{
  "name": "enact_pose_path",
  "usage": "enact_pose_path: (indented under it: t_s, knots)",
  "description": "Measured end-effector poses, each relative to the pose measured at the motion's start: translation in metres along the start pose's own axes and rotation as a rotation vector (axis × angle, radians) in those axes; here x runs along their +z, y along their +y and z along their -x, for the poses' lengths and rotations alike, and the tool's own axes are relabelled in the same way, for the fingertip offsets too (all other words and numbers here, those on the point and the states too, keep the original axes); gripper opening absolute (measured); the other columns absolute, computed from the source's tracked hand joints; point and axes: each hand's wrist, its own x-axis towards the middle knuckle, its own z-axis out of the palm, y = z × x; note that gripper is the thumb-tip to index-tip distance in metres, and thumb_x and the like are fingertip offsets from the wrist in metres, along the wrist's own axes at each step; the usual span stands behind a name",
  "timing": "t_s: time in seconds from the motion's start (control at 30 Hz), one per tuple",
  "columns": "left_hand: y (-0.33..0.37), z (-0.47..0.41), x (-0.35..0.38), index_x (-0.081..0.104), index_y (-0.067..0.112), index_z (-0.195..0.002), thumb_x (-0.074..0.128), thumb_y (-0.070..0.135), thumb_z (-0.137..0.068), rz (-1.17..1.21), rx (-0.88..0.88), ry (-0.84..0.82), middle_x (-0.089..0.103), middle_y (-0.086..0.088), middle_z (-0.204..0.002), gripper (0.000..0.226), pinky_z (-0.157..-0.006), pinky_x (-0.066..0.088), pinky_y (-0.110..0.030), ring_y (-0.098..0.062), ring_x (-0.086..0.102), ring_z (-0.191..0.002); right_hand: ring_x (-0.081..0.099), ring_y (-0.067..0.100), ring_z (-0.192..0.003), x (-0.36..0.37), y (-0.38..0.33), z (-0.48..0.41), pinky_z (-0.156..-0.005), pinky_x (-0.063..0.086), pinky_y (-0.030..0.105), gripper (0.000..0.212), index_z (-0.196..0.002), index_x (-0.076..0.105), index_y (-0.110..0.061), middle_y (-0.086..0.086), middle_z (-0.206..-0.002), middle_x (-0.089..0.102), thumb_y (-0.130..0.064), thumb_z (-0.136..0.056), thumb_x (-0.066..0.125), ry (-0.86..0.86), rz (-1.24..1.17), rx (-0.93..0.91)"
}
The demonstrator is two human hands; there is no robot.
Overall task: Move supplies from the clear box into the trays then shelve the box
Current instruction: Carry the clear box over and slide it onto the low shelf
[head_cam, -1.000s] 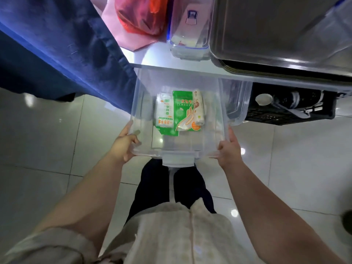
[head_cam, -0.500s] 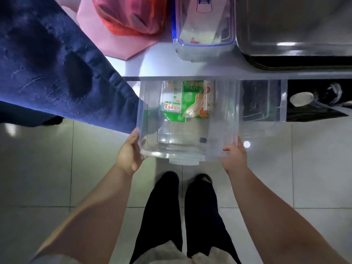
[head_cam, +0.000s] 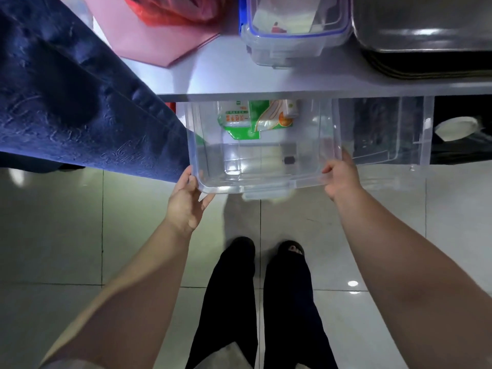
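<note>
A clear plastic box (head_cam: 266, 179) sits partly under the white table, its far half hidden by the tabletop. Inside it lie green and white supply packets (head_cam: 253, 119) toward the back. My left hand (head_cam: 186, 201) grips the box's near left corner with the thumb over the rim. At the near right corner my right hand (head_cam: 342, 178) holds the rim, fingers curled round it. A steel tray (head_cam: 426, 30) rests on the table at the upper right.
On the white tabletop (head_cam: 213, 75) stand a blue-lidded clear container (head_cam: 292, 27), a pink sheet (head_cam: 159, 41) and a red bag (head_cam: 170, 9). A dark blue cloth (head_cam: 66, 89) hangs at left. Another clear bin (head_cam: 386, 134) sits under the table at right. My feet (head_cam: 266, 251) stand on the tiled floor.
The clear box has moved away from me and further under the table, with both hands still holding its near corners. The packets are now partly hidden by the tabletop edge.
</note>
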Motion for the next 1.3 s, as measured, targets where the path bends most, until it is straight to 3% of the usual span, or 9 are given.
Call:
enact_pose_path:
  t_s: [0.13,0.23,0.37,0.53,0.73,0.87,1.03,1.2,1.3]
  knots:
    - [0.001,0.009,0.005,0.061,0.022,-0.125,0.048,0.012,-0.098,-0.127,0.039,0.208,0.065,-0.005,-0.106,0.031,-0.089,0.053,-0.040,-0.018,0.061,-0.093,0.055,0.020,-0.088,-0.001,0.008,0.010,-0.060,0.043,0.021,0.069,-0.121,0.061,-0.026,0.000,-0.107,0.064,0.014,-0.067,0.044,0.036,0.044,-0.013]
    - [-0.004,0.032,0.018,0.062,0.016,-0.117,0.062,0.003,-0.084,-0.518,0.352,0.463,0.064,-0.006,-0.106,0.035,-0.089,0.047,-0.029,-0.018,0.057,-0.094,0.061,0.018,-0.087,-0.014,0.019,0.029,-0.069,0.049,0.027,0.052,-0.121,0.060,-0.028,0.002,-0.105,0.067,0.000,-0.078,0.056,0.034,0.018,0.011]
    - [-0.015,0.077,0.077,0.061,0.024,-0.112,0.064,0.003,-0.080,-0.832,0.662,0.246,0.059,0.009,-0.114,0.039,-0.093,0.047,-0.034,-0.012,0.053,-0.109,0.059,0.025,-0.108,-0.051,0.040,0.062,-0.086,0.050,0.042,0.042,-0.133,0.049,-0.018,0.005,-0.118,0.060,-0.015,-0.092,0.057,-0.146,-0.213,0.182]
    - [-0.042,0.113,0.208,0.059,0.026,-0.115,0.065,0.014,-0.088,-0.774,0.487,-0.236,0.058,0.009,-0.119,0.030,-0.082,0.047,-0.012,-0.013,0.055,-0.111,0.058,0.028,-0.098,-0.115,0.071,0.089,-0.081,0.049,0.040,0.023,-0.118,0.051,-0.015,0.011,-0.113,0.057,-0.012,-0.099,0.037,-0.165,-0.589,0.360]
    - [-0.064,0.113,0.341,0.034,0.042,-0.140,0.075,0.046,-0.075,-0.781,0.008,-0.416,0.048,0.000,-0.138,0.076,-0.098,0.048,-0.047,-0.018,0.053,-0.114,0.051,0.034,-0.118,-0.165,0.063,0.062,-0.082,0.048,0.048,0.025,-0.117,0.053,-0.012,0.012,-0.127,0.054,-0.023,-0.095,0.047,-0.010,-0.952,0.420]
    - [-0.091,0.097,0.378,0.014,0.048,-0.145,0.082,0.048,-0.063,-0.946,0.071,-0.352,0.033,-0.005,-0.149,0.107,-0.096,0.046,-0.047,-0.024,0.048,-0.118,0.038,0.035,-0.128,-0.172,0.063,0.020,-0.100,0.040,0.053,0.033,-0.124,0.052,-0.018,0.011,-0.138,0.046,-0.031,-0.095,0.048,-0.173,-1.053,0.383]
    - [-0.111,0.072,0.373,0.036,0.040,-0.139,0.073,0.008,-0.067,-0.828,0.208,-0.268,0.058,-0.003,-0.125,0.087,-0.086,0.053,-0.054,-0.020,0.064,-0.102,0.038,0.032,-0.126,-0.172,0.070,-0.039,-0.110,0.030,0.053,0.042,-0.134,0.047,-0.020,0.007,-0.137,0.044,-0.032,-0.094,0.049,-0.223,-1.025,0.363]
    - [-0.117,0.060,0.376,0.050,0.062,-0.111,0.074,0.011,-0.068,-0.862,0.250,-0.370,0.066,0.010,-0.114,0.071,-0.072,0.058,-0.051,-0.018,0.069,-0.094,0.041,0.028,-0.123,-0.161,0.077,-0.107,-0.104,0.034,0.047,0.035,-0.128,0.055,-0.029,0.001,-0.136,0.049,-0.030,-0.094,0.050,-0.245,-0.807,0.326]
    - [-0.117,0.052,0.379,0.054,0.063,-0.106,0.063,0.002,-0.063,-0.862,0.243,-0.373,0.054,-0.009,-0.126,0.075,-0.066,0.039,-0.084,-0.038,0.063,-0.101,0.047,0.024,-0.120,-0.139,0.086,-0.151,-0.091,0.037,0.040,0.034,-0.124,0.059,-0.033,-0.002,-0.134,0.053,-0.028,-0.091,0.057,-0.239,-0.405,0.243]
